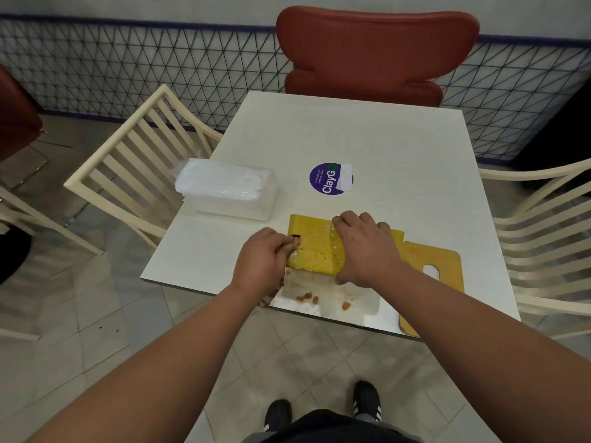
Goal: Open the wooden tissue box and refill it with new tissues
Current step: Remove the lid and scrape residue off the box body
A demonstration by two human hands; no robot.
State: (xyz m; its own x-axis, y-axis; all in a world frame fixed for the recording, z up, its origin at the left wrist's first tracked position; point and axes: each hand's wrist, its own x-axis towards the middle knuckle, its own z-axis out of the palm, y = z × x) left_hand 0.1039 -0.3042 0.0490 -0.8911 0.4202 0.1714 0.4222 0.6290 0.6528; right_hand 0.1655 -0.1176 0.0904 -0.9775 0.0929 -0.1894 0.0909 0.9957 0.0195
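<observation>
Both hands, left [262,254] and right [364,247], grip the yellow tissue box [315,251].

Both hands [315,251] grip the yellow wooden tissue box [315,251] on the table [399,161].

Round purple sticker [329,179] on the table [399,161], white lettering "ClayGo", smaller line beside it unreadable

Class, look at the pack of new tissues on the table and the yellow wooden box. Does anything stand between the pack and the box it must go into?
No object lies on the table between the tissue pack and the wooden box. But both hands, left hand and right hand, rest on the box, and its inside is not visible.
</observation>
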